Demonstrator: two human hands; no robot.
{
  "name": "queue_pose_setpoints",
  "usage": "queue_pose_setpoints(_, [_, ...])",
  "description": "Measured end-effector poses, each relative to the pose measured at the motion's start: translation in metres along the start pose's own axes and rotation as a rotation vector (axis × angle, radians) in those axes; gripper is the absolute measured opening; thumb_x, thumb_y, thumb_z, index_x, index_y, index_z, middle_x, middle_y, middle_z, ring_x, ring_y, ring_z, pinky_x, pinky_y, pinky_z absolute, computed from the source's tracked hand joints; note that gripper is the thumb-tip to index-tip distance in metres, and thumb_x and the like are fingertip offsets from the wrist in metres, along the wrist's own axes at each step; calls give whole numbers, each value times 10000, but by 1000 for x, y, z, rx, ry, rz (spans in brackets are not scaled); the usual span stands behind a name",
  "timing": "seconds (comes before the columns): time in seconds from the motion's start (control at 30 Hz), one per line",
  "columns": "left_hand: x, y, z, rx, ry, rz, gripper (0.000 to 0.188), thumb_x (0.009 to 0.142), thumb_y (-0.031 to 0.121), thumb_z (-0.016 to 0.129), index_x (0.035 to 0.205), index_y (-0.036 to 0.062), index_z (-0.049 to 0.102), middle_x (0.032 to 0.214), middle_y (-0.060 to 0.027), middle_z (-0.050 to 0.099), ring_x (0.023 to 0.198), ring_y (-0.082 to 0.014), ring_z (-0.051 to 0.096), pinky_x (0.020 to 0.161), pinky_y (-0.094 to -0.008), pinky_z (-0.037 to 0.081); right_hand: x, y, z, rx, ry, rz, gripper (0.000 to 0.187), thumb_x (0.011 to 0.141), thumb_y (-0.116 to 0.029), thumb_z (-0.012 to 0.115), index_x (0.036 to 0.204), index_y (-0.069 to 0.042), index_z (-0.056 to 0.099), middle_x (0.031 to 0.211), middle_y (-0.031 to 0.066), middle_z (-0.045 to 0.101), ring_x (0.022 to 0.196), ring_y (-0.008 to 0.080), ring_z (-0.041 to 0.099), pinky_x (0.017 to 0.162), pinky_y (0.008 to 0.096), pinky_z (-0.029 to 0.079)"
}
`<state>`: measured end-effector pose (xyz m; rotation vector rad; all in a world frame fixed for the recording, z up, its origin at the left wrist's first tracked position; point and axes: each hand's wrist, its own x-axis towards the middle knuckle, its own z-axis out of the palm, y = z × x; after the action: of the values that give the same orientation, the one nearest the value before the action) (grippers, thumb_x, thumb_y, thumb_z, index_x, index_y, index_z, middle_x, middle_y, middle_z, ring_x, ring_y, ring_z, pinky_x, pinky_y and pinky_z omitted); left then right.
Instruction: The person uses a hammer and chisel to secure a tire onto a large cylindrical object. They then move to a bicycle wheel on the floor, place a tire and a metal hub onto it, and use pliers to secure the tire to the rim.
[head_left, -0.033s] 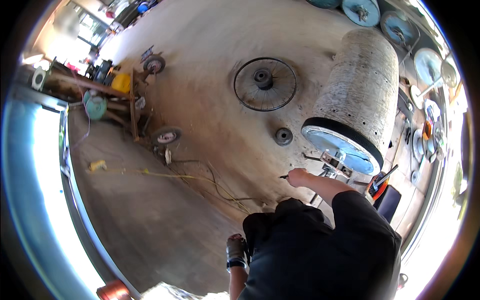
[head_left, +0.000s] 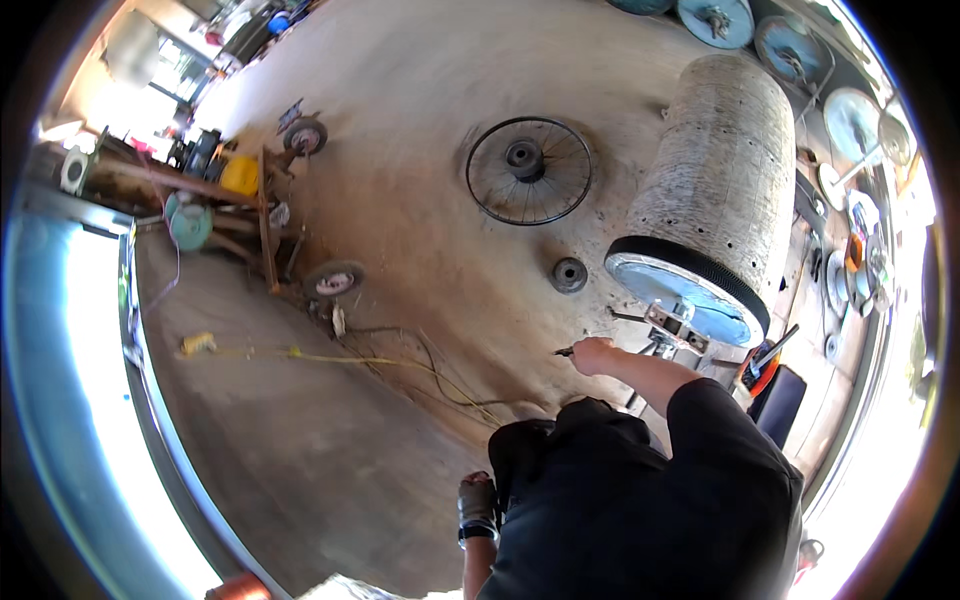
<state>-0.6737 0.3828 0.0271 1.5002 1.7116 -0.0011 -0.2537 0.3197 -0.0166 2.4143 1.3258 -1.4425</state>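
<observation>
My right hand [head_left: 593,356] reaches forward with its fingers closed around a small dark tool [head_left: 564,352]. The tool's short tip points left, and its kind is hard to make out. My left hand [head_left: 477,497], in a grey fingerless glove with a dark band at the wrist, hangs low beside my body. Its fingers look curled, and whatever they may hold is hidden. Just right of my right hand stands a metal bracket [head_left: 677,327] at the blue end of a large pale drum [head_left: 715,180]. A black toothed ring [head_left: 690,262] runs around the drum's near end.
Ahead on the floor lie a spoked wheel rim [head_left: 530,219] and a round dark weight [head_left: 569,275]. A wheeled frame [head_left: 266,215] stands left, with a yellow cord [head_left: 350,358] trailing near it. An orange-rimmed container [head_left: 762,372] and several discs [head_left: 853,125] are at the right.
The whole view has shifted very slightly. A bit more of the dark tool shows beyond my right hand; both hands are in nearly the same places.
</observation>
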Motion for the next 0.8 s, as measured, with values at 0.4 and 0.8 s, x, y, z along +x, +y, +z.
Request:
queue_pose_setpoints(0.4, [272,188,-45,3,-495,409,347,940,379,662,1080,66,613,894,-23,625,825,-146,563,756,-315,473,64,-182,-69,968,141,-170,337,993,-345,530,1012,-30,649,875,157,703,743,262,689,689,393,557])
queue_pose_setpoints(0.8, [418,413,35,-620,-1033,334,848,792,663,683,1343,52,475,1162,-80,572,1069,-227,554,956,-413,446,163,-172,-247,1485,114,-376,327,1034,-334,525,1088,-29,629,907,30,662,796,113,611,711,287,525])
